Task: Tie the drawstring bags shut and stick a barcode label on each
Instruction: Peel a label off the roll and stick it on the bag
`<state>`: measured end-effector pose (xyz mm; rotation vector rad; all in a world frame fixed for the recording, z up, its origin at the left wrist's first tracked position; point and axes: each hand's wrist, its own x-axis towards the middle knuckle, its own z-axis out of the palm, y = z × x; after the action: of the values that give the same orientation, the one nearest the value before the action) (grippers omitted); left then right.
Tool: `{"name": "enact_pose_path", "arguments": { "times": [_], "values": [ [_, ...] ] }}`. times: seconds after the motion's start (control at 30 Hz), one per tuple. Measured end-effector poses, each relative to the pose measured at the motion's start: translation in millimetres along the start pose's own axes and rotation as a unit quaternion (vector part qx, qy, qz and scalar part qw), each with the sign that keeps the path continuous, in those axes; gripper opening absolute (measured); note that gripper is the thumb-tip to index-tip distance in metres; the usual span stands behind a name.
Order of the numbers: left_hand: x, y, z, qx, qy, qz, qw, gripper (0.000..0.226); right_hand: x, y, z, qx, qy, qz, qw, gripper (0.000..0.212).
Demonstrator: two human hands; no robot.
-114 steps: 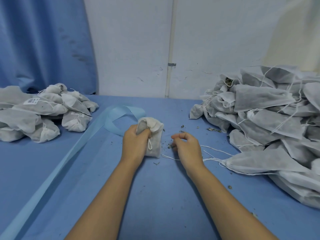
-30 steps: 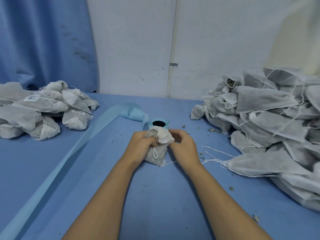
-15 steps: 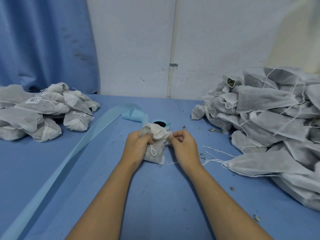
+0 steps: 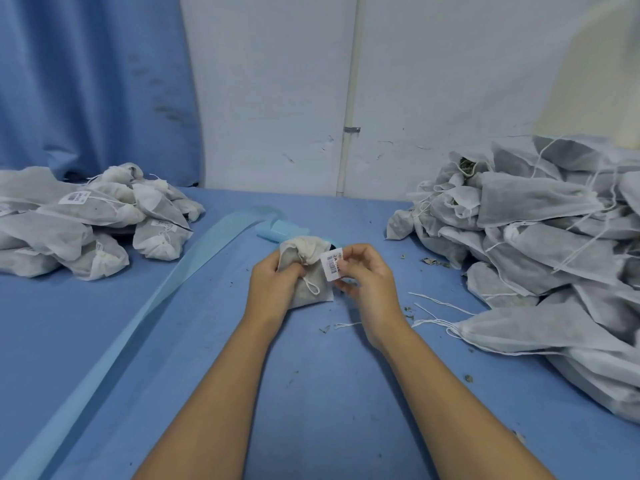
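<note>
A small white drawstring bag (image 4: 304, 258) with a gathered, tied neck stands at the table's middle. My left hand (image 4: 273, 285) grips its left side, fingers curled round it. My right hand (image 4: 363, 275) pinches a white barcode label (image 4: 331, 264) between thumb and fingertips, held against the bag's upper right edge. The label roll is mostly hidden behind the bag; only a bit of its blue backing (image 4: 277, 230) shows.
A heap of tied, labelled bags (image 4: 86, 220) lies at the left. A bigger heap of untied bags (image 4: 554, 254) with loose strings fills the right side. A long strip of pale blue backing paper (image 4: 138, 323) runs diagonally over the blue table (image 4: 311, 393). Herb crumbs lie scattered.
My right hand has lifted a barcode label off the roll and brought it beside the bag's neck. The bag now hides the roll. My left hand keeps its grip.
</note>
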<state>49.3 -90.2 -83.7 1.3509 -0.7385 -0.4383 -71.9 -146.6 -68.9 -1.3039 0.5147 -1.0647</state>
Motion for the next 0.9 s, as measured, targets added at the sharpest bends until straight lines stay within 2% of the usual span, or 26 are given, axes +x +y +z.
{"name": "enact_pose_path", "arguments": {
  "times": [0.2,0.3,0.5,0.9],
  "values": [
    [-2,4,-2,-0.066,-0.024,-0.026,0.997,0.02,-4,3,2,-0.134,-0.061,-0.026,0.989,0.034],
    [-3,6,-3,-0.085,-0.027,-0.042,0.995,0.019,-4,9,3,-0.155,-0.052,-0.027,0.986,0.036],
    [-6,9,-1,-0.089,-0.046,-0.047,0.994,0.019,-1,16,4,-0.174,-0.049,-0.015,0.983,0.06],
    [-8,13,0,-0.107,-0.062,-0.06,0.99,0.014,-2,17,5,-0.248,0.002,-0.02,0.969,0.074]
  ]
}}
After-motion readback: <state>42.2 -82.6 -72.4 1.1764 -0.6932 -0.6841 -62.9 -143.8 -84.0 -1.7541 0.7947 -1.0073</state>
